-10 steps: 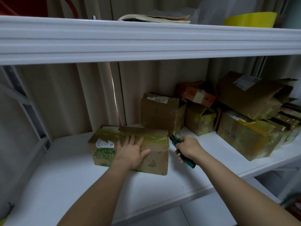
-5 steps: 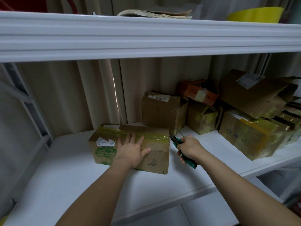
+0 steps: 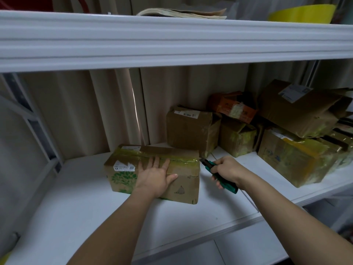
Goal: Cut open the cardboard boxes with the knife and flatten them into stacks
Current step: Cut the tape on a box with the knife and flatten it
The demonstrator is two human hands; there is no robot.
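A long cardboard box [image 3: 183,186] sealed with yellowish tape lies on the white shelf [image 3: 76,207] in front of me. My left hand [image 3: 155,174] presses flat on its top front edge, fingers straight. My right hand [image 3: 226,170] grips a green utility knife [image 3: 211,165], whose tip sits at the box's top right corner, at the end of the tape seam. Several more taped cardboard boxes [image 3: 193,129] stand behind and to the right.
A white upper shelf [image 3: 172,41] hangs low overhead, carrying a paper stack [image 3: 181,13] and a yellow object [image 3: 301,13]. Beige corrugated wall panels close the back. A shelf upright [image 3: 32,121] stands at the left. Boxes [image 3: 294,157] crowd the right side.
The knife tip has moved slightly left, up to the box's right corner. My left hand has stayed pressed on the box. The view shifted a little downward.
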